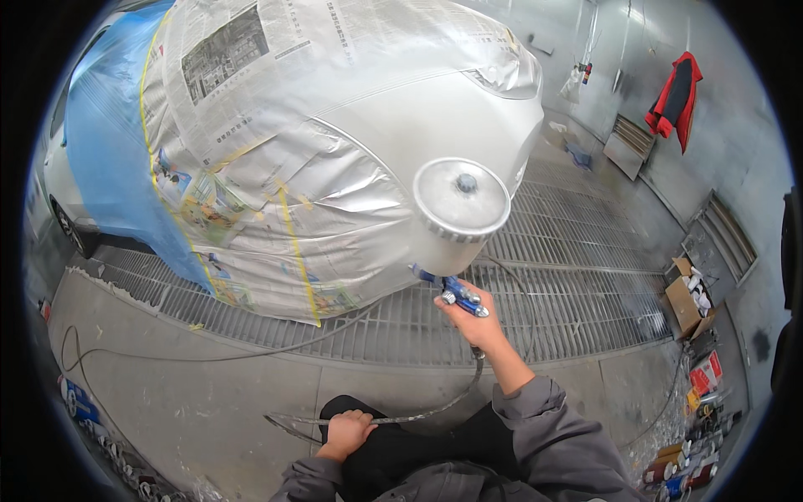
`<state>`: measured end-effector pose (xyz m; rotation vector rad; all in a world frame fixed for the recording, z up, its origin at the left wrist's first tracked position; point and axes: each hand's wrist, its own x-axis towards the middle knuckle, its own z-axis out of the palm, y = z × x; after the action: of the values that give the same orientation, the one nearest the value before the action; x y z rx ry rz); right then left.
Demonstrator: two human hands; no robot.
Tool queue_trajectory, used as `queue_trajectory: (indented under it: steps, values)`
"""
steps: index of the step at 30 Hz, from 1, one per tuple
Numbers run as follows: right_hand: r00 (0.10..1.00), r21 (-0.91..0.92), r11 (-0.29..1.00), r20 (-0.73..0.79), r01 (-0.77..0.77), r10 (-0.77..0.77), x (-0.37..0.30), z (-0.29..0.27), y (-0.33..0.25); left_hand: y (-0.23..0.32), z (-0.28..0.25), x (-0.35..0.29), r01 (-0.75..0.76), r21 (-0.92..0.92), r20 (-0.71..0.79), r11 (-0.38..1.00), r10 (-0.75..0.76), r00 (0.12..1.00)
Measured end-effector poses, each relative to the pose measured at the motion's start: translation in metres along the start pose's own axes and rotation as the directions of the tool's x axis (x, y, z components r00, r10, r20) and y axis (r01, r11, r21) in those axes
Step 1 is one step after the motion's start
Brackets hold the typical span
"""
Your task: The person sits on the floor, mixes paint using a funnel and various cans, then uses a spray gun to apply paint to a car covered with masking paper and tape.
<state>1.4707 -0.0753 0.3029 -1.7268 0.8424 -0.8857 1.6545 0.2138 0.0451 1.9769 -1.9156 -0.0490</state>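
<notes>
My right hand (473, 316) is closed round the handle of a blue spray gun (456, 293), its nozzle pointing toward the car's bumper. A large pale paint cup (462, 199) with a round lid and a small knob sits on top of the gun. From the handle's base an air hose (443, 407) curves down to my left. My left hand (349, 431) is closed on that hose, low over my dark trouser leg. The silver car bumper (393, 113) shows between sheets of masking newspaper (293, 201), just beyond the gun.
Blue film (109, 151) covers the car's side. Floor grating (569, 276) runs under the car. Hose loops (209, 360) lie on the floor at left. An open cardboard box (684, 305) and several cans (677, 468) stand at right. A red and black jacket (673, 100) hangs on the wall.
</notes>
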Motion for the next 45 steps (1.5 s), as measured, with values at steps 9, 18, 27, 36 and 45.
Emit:
queue_trajectory:
  steps: [9, 18, 27, 36, 45]
  values:
    - [0.939, 0.198, 0.980, -0.342, 0.028, 0.042, 0.025, -0.079, -0.008, 0.012, -0.010, 0.009, -0.021, -0.073, -0.059, 0.997, 0.017, 0.998]
    - [0.706, 0.013, 0.993, -0.704, 0.116, -0.073, 0.024, -0.156, -0.010, -0.024, -0.043, -0.001, 0.187, -0.023, -0.098, 0.982, -0.189, 0.977]
    - [0.946, -0.123, 0.958, -0.168, 0.259, -0.277, 0.047, 0.003, -0.073, -0.064, -0.056, -0.056, 0.268, 0.034, -0.173, 0.963, -0.258, 0.950]
    - [0.993, -0.126, 0.988, 0.091, 0.087, -0.076, 0.071, -0.001, -0.119, -0.008, -0.067, -0.020, 0.115, -0.030, -0.220, 0.993, -0.119, 0.968]
    - [0.883, 0.040, 0.993, -0.463, 0.112, -0.080, 0.053, -0.174, -0.126, 0.042, -0.100, 0.015, 0.178, -0.028, -0.106, 0.984, -0.180, 0.978]
